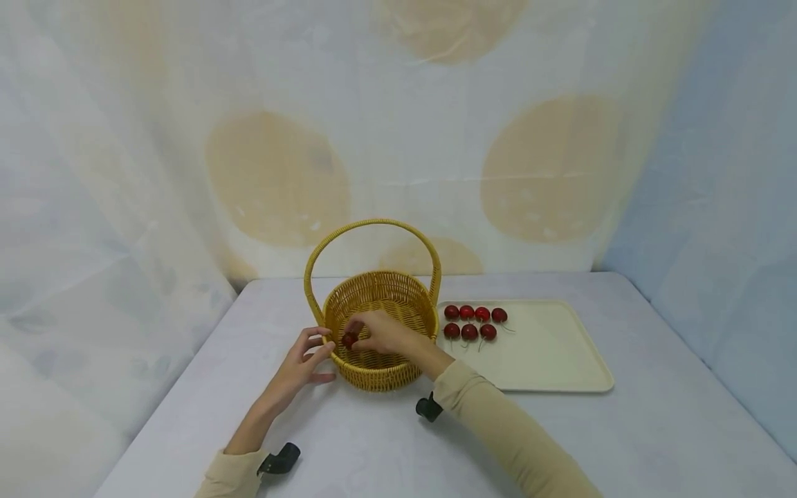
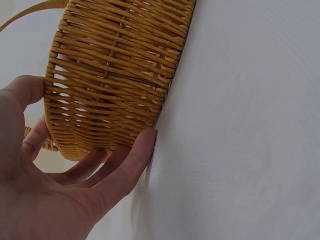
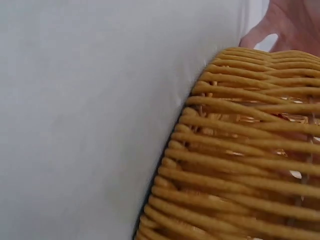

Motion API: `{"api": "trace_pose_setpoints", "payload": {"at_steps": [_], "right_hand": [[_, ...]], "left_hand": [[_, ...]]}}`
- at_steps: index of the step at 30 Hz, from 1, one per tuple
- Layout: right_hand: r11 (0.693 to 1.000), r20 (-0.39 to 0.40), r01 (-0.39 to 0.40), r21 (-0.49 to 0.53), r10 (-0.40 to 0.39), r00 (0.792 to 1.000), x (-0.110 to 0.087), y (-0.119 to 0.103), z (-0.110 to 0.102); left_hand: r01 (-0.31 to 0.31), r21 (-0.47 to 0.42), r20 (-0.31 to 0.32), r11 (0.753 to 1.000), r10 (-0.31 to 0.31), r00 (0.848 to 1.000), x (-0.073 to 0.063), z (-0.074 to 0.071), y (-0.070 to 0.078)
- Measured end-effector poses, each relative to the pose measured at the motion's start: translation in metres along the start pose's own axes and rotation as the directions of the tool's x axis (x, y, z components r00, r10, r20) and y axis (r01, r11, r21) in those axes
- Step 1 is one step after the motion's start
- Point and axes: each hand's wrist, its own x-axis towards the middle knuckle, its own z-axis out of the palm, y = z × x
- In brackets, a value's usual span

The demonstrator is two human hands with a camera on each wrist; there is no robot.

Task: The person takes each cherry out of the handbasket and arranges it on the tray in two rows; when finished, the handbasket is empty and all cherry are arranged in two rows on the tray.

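Note:
A yellow wicker basket (image 1: 376, 380) with a tall arched handle stands on the table. My right hand (image 1: 381, 332) reaches down inside it and pinches a dark red cherry (image 1: 349, 339) between thumb and fingers, near the left inner wall. Spread along the outside of the basket's left side, my left hand (image 1: 297, 370) touches the wall with its fingertips, thumb up at the rim. The left wrist view shows those fingers fairly straight, the lowest tip close to the tabletop. In the right wrist view the woven wall hides my right hand almost wholly.
A cream tray (image 1: 548, 353) lies right of the basket, close beside it. Several red cherries with stems (image 1: 470, 332) sit in two rows on its left part. Black wrist devices (image 1: 281, 458) jut from both sleeves. A patterned curtain (image 1: 398, 138) hangs behind the table.

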Motion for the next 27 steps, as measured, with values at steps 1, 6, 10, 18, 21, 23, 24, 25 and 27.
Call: {"api": "trace_pose_setpoints", "payload": {"at_steps": [1, 6, 10, 18, 21, 23, 24, 25, 27], "right_hand": [[1.0, -0.006, 0.005, 0.007, -0.005, 1.0, -0.002, 0.0, -0.001], [0.997, -0.005, 0.039, 0.069, -0.038, 0.999, -0.014, 0.005, -0.013], [0.992, 0.004, 0.039, 0.122, -0.04, 0.999, -0.023, 0.013, -0.025], [0.99, 0.014, 0.039, 0.132, -0.041, 0.999, -0.042, 0.018, -0.046], [0.99, 0.015, 0.04, 0.134, -0.042, 0.999, -0.051, 0.019, -0.056], [0.99, 0.013, 0.031, 0.139, -0.033, 0.999, -0.058, 0.019, -0.064], [0.99, 0.01, 0.028, 0.139, -0.03, 1.0, -0.062, 0.019, -0.068], [0.989, 0.003, 0.026, 0.143, -0.027, 1.0, -0.066, 0.02, -0.072], [0.989, -0.005, 0.025, 0.147, -0.025, 1.0, -0.073, 0.02, -0.081]], "left_hand": [[0.0, 0.001, -0.001, 1.0, 0.0, 1.0, 0.0, 0.0, 0.0], [0.004, 0.004, -0.004, 1.0, -0.004, 1.0, 0.0, 0.001, 0.001], [0.003, 0.002, -0.004, 1.0, -0.003, 1.0, 0.0, 0.0, 0.0], [0.015, -0.014, -0.015, 1.0, -0.015, 1.0, -0.001, 0.0, -0.002], [0.019, -0.012, -0.018, 1.0, -0.02, 1.0, -0.002, 0.001, -0.002], [0.014, -0.009, -0.017, 1.0, -0.014, 1.0, -0.002, 0.002, -0.002], [0.012, -0.007, -0.016, 1.0, -0.012, 1.0, -0.002, 0.002, -0.002], [0.008, -0.005, -0.014, 1.0, -0.008, 1.0, -0.002, 0.002, -0.001], [-0.001, -0.002, -0.008, 1.0, 0.001, 1.0, -0.002, 0.001, -0.001]]}}
